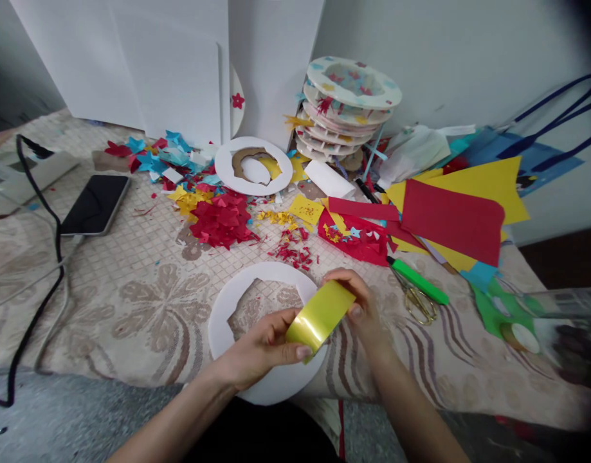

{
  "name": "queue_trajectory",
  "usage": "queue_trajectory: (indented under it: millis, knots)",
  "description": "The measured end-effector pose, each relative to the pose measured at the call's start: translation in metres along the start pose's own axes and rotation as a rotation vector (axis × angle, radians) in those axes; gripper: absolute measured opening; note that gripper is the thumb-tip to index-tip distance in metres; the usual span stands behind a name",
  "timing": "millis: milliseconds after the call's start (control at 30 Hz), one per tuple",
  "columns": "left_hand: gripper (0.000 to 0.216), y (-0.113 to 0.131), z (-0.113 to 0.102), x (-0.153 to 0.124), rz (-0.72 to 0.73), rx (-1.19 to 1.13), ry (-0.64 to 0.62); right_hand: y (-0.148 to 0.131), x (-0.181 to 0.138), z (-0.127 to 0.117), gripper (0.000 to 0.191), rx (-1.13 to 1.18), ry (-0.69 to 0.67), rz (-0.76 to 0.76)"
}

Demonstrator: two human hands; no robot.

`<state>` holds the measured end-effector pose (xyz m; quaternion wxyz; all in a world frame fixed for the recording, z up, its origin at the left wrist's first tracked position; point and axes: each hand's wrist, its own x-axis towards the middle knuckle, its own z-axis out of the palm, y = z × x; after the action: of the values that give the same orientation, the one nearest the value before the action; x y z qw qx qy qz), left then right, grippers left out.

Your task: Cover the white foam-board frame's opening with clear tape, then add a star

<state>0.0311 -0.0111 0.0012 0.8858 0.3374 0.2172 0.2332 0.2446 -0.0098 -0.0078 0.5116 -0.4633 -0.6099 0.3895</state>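
Note:
Both hands hold a shiny yellow strip of paper or foil (321, 317), tilted above the near edge of the table. My left hand (271, 341) pinches its lower left end between thumb and fingers. At its upper right end, my right hand (360, 305) has the thumb in front and the fingers curled behind. Beneath them lies a white ring (227, 289) with an angular cut-out, partly covered by my left hand and the strip. Whether the strip is folded into layers, I cannot tell.
Red paper stars (220, 218) and blue ones (172, 154) are heaped behind the ring. A stack of decorated rings (348, 109) stands at the back. Gold-handled scissors (420, 305), a green cutter (420, 281) and red paper (452, 222) lie right. A phone (96, 204) lies left.

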Motion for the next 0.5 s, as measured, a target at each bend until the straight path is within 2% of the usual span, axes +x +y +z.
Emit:
queue_trajectory:
  millis: [100, 167, 300, 500]
  knots:
    - [0.035, 0.004, -0.001, 0.0, -0.011, 0.036, -0.01, -0.023, 0.015, -0.006, 0.067, -0.116, -0.253, -0.086]
    - [0.033, 0.005, -0.001, 0.001, -0.011, 0.047, 0.016, -0.03, 0.024, -0.007, 0.065, -0.216, -0.356, -0.172]
    - [0.032, 0.004, -0.002, 0.002, 0.004, 0.037, 0.065, -0.025, 0.029, -0.004, 0.06, -0.238, -0.341, -0.25]
    - [0.035, 0.005, -0.005, 0.004, -0.009, 0.039, -0.003, -0.022, 0.026, -0.005, 0.059, -0.243, -0.294, -0.272]
